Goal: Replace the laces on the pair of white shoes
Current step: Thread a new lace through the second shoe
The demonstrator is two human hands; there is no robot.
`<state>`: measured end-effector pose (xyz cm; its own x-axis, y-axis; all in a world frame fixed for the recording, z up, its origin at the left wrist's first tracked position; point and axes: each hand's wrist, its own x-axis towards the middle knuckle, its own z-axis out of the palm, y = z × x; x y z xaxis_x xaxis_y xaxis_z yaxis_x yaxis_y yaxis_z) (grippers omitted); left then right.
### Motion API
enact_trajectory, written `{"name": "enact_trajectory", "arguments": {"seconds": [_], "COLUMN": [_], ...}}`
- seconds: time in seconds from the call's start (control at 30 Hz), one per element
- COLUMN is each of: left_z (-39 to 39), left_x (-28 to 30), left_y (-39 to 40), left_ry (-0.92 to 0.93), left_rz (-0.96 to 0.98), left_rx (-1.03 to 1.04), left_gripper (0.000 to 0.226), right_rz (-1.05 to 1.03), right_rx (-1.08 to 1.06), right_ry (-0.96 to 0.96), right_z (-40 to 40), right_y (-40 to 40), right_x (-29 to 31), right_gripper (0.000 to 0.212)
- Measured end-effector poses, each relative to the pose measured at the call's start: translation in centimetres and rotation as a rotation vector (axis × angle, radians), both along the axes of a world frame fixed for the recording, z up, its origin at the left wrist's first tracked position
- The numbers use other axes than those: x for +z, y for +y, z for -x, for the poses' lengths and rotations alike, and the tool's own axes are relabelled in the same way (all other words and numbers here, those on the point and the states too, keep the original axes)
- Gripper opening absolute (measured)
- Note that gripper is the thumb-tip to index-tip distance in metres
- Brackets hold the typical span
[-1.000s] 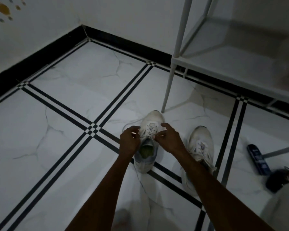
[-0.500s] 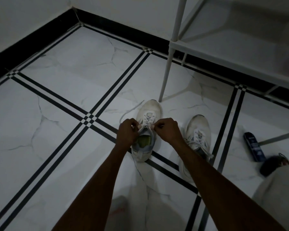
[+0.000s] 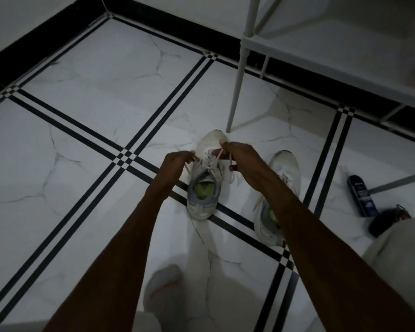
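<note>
left: bare floor (image 3: pixel 86 144) | ahead: rack leg (image 3: pixel 236 87) | right: second shoe (image 3: pixel 283 178)

Marble-look tiled floor (image 3: pixel 82 144), white rack leg (image 3: pixel 237 75), dark blue can (image 3: pixel 362 196) lying at right

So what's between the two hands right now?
In the head view, the laced front of the left shoe lies between the left hand and right hand, each pinching a lace end.

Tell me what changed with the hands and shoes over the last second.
Both hands, left hand and right hand, moved from the tongue toward the toe of the left shoe, drawing the lace ends out sideways. Each keeps its pinch. The other shoe and dark can stayed put.
</note>
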<state>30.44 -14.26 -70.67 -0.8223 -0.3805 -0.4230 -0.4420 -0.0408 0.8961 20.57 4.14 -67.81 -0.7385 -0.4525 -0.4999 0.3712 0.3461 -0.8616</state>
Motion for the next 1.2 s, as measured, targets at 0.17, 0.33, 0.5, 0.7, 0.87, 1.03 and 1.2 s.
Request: {"name": "enact_trajectory", "arguments": {"seconds": [0.17,0.33,0.5,0.7,0.87,1.03,1.2], "left_z": [2.3,2.0,1.3,0.8,1.0,0.8,1.0], "left_x": [2.0,0.8,0.2,-0.3,-0.9,-1.3,-1.3], "left_y": [1.2,1.5,1.7,1.6,1.7,1.7,1.6], "left_ry": [0.109,0.127,0.175,0.187,0.149,0.211,0.308], "left_rz": [-0.225,0.011,0.176,0.204,0.215,0.285,0.289], "left_rx": [0.058,-0.041,-0.16,-0.201,-0.087,-0.088,-0.131], "left_gripper": [0.031,0.022,0.027,0.026,0.024,0.021,0.03], "right_rz": [0.185,0.1,0.023,-0.001,0.125,0.156,0.058], "right_rx": [-0.088,-0.002,-0.017,-0.27,-0.154,0.145,-0.167], "right_ry": [-0.081,0.013,0.087,-0.001,0.013,0.11,0.06], "right_z": [-0.1,-0.3,-0.2,-0.4,-0.7,-0.4,-0.8], "right_y": [-1.3,-1.3,-1.7,-2.4,-2.2,-1.7,-3.1], "right_x": [0.1,-2.6,-3.1,-3.6,-3.6,-2.9,-3.6], "right_gripper": [0.025,0.032,0.04,0.022,0.009,0.027,0.027]}}
